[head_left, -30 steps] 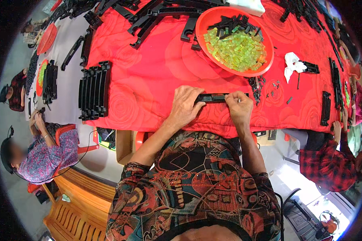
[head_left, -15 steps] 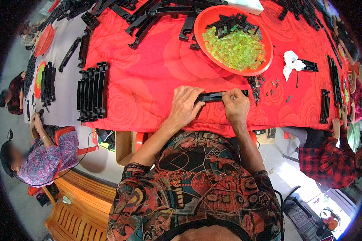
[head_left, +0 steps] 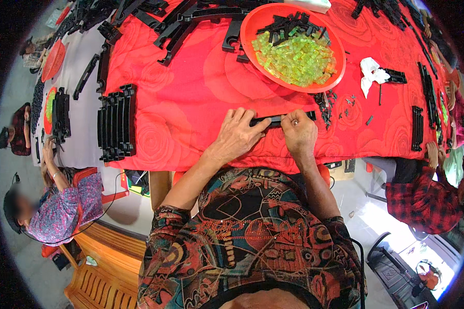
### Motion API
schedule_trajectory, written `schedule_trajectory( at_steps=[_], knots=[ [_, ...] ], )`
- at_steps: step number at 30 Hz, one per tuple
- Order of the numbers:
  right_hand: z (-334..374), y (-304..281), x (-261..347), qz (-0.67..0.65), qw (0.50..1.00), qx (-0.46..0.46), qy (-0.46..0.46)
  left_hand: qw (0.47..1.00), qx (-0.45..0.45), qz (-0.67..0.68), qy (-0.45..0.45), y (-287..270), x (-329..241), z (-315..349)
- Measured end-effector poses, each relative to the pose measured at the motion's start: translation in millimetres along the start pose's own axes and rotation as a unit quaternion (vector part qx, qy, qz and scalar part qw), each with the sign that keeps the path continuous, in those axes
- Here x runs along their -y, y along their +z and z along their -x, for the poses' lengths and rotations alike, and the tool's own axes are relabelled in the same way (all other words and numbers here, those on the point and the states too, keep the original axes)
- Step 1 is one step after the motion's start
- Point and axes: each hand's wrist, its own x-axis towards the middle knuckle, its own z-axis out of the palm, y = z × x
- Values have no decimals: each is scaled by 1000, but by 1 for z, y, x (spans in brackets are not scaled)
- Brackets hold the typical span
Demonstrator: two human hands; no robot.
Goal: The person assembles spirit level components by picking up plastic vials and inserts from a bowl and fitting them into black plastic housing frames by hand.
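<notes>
A long black plastic strip (head_left: 275, 121) with a channelled top lies crosswise on the red cloth near the table's front edge. Its left part is gripped by my left hand (head_left: 238, 133), with the thumb laid along it. Bent fingers of my right hand (head_left: 299, 136) pinch and press on the strip toward its right end, which sticks out past them. Whether the right fingers hold a smaller piece is hidden. Beyond the hands stands an orange-red bowl (head_left: 337, 47), with small yellow-green translucent pieces (head_left: 299, 62) and small black pieces (head_left: 294, 24) in it.
Several black strips (head_left: 117, 123) stand in a row at left; more black parts (head_left: 178, 36) are heaped at the back. Small black scraps (head_left: 326, 105) and a crumpled white tissue (head_left: 372, 76) lie at right. People sit at both sides. A wooden bench (head_left: 105, 278) stands lower left.
My left thumb has moved right along the strip, nearer the right fingers. My right hand still presses on it. The whole view has shifted slightly.
</notes>
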Motion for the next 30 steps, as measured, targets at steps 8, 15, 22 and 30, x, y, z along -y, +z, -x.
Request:
schedule_trajectory(
  at_steps=[8, 15, 22, 30],
  knots=[
    [0, 0, -1, -20, 1000, 6, 7, 999, 43, 13, 5, -2, 4, -4],
    [2, 4, -3, -39, 997, -34, -50, 995, 80, 55, 24, -2, 10, -10],
    [1, 5, -1, -40, 996, -52, -61, 990, 99, 100, 21, -2, 12, -16],
    [-1, 2, -4, -1, 997, -44, -70, 992, 109, 62, 8, 0, 2, -19]
  ],
)
